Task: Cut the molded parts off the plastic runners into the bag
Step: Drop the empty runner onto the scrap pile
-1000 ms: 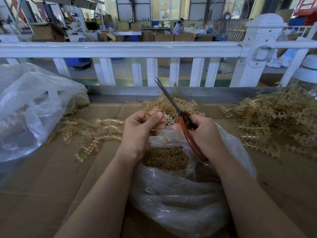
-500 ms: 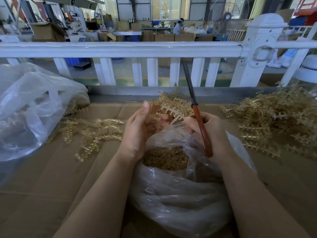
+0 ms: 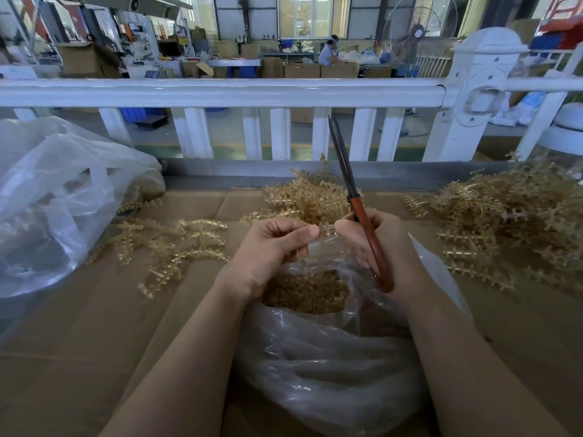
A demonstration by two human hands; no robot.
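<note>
Between cuts: left hand [image 3: 268,247] pinches what looks like a clear runner [image 3: 326,231] above the bag [image 3: 315,357]; right hand [image 3: 375,244] grips closed scissors [image 3: 356,203], which must reopen next.

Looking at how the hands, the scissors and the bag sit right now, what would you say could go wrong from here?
1. The scissors in the right hand point blades-up toward the person; a slip may nick the left hand close by.
2. Both hands pinch a small clear piece at the bag rim's far edge; cut parts might miss the opening.
</note>
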